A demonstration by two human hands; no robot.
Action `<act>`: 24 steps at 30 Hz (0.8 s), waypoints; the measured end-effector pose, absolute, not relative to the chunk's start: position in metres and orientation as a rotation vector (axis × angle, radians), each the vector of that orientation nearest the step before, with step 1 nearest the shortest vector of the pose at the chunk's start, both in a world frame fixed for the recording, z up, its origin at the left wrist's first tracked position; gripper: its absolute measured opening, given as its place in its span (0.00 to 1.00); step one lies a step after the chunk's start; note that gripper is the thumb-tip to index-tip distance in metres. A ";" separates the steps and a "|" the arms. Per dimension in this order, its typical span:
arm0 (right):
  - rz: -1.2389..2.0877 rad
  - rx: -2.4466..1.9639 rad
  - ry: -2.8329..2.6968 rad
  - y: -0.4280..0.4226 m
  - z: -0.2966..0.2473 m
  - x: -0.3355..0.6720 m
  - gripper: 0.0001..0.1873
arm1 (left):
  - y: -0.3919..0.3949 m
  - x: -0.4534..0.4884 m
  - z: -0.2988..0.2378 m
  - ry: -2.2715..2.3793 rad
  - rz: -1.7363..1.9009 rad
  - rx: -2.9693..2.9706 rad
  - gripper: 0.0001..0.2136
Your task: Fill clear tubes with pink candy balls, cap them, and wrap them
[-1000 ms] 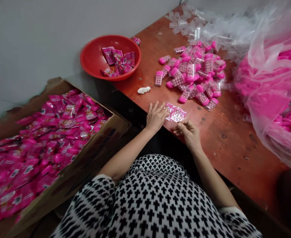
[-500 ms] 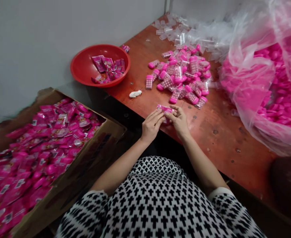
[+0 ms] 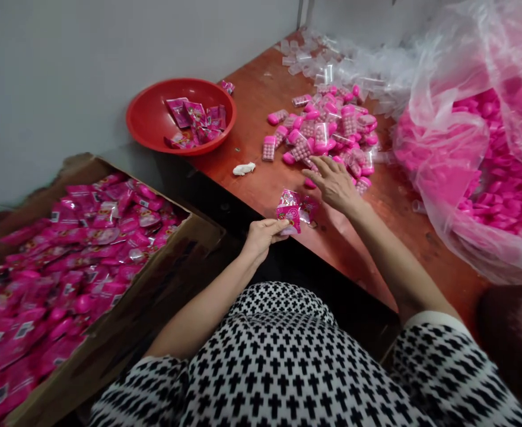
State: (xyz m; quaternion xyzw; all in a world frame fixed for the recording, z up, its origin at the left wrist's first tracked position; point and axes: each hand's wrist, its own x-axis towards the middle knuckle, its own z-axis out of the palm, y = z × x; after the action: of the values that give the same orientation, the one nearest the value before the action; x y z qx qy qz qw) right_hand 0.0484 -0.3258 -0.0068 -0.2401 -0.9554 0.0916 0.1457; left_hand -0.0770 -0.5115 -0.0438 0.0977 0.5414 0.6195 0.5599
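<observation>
Between the thumb and fingers of my left hand (image 3: 263, 238) is a small pink printed packet (image 3: 289, 212), held at the table's front edge. Another pink packet (image 3: 308, 207) lies right behind it on the wood. My right hand (image 3: 333, 182) is stretched over the near side of a heap of small clear bottles with pink caps (image 3: 322, 137), filled with pale pink beads. Its fingers are spread and hold nothing that I can see. Whether the fingertips touch a bottle I cannot tell.
A red bowl (image 3: 139, 127) with several pink packets stands at the table's left corner. Below it, a cardboard box (image 3: 199, 228) is full of filled pink packets. A white lump (image 3: 244, 169) lies on the wooden table (image 3: 261, 89). Clear containers (image 3: 305, 57) and a plastic bag of pink caps (image 3: 443, 148) lie farther off.
My right hand has let go of the packet and moved forward and right to the bottle heap, its fingers opening. My left hand keeps the packet, slightly lower and nearer me.
</observation>
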 end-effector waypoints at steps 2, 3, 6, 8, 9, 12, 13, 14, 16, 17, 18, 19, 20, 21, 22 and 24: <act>0.096 -0.572 -2.895 -0.305 -0.003 0.044 0.16 | -0.512 -0.077 -0.043 1.251 1.477 0.146 0.13; 0.050 -0.519 -2.944 -0.298 -0.003 0.042 0.16 | -0.512 -0.077 -0.042 1.230 1.488 0.100 0.13; -0.004 -0.443 -2.985 -0.288 -0.002 0.042 0.13 | -0.510 -0.080 -0.039 1.143 1.558 -0.065 0.12; 0.047 -0.507 -2.921 -0.294 -0.002 0.047 0.10 | -0.507 -0.083 -0.037 1.080 1.634 -0.201 0.10; 0.107 -0.590 -2.849 -0.302 -0.002 0.050 0.09 | -0.505 -0.085 -0.036 1.051 1.670 -0.267 0.10; 0.474 -0.935 -2.472 -0.343 -0.004 0.062 0.14 | -0.499 -0.086 -0.033 0.978 1.719 -0.402 0.07; 0.690 -1.002 -2.325 -0.362 -0.005 0.064 0.15 | -0.498 -0.086 -0.033 0.958 1.722 -0.420 0.07; 0.965 -1.016 -2.199 -0.381 -0.007 0.066 0.16 | -0.497 -0.086 -0.032 0.944 1.723 -0.432 0.06; 1.466 -1.022 -1.908 -0.418 -0.010 0.066 0.16 | -0.495 -0.084 -0.031 0.925 1.726 -0.438 0.05; 1.630 -1.038 -1.776 -0.434 -0.012 0.064 0.16 | -0.494 -0.082 -0.030 0.921 1.730 -0.434 0.05; 1.736 -1.039 -1.672 -0.447 -0.013 0.062 0.17 | -0.494 -0.080 -0.030 0.922 1.735 -0.430 0.05; 1.799 -1.040 -1.601 -0.456 -0.015 0.059 0.18 | -0.494 -0.078 -0.029 0.923 1.742 -0.423 0.05; 1.815 -1.044 -1.559 -0.462 -0.016 0.056 0.19 | -0.493 -0.076 -0.028 0.925 1.750 -0.414 0.05; 1.801 -1.048 -1.546 -0.465 -0.018 0.054 0.19 | -0.493 -0.073 -0.027 0.925 1.756 -0.406 0.05; 1.770 -1.055 -1.551 -0.467 -0.019 0.053 0.20 | -0.493 -0.071 -0.026 0.923 1.760 -0.399 0.05; 1.697 -1.070 -1.581 -0.467 -0.022 0.051 0.19 | -0.494 -0.067 -0.024 0.911 1.763 -0.374 0.06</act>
State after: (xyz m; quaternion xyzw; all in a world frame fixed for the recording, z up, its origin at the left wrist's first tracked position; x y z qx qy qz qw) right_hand 0.0513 -0.4668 -0.0215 -0.4009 -0.5925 0.6360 0.2893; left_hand -0.0675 -0.4938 -0.0239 -0.1566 0.3820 0.7393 0.5320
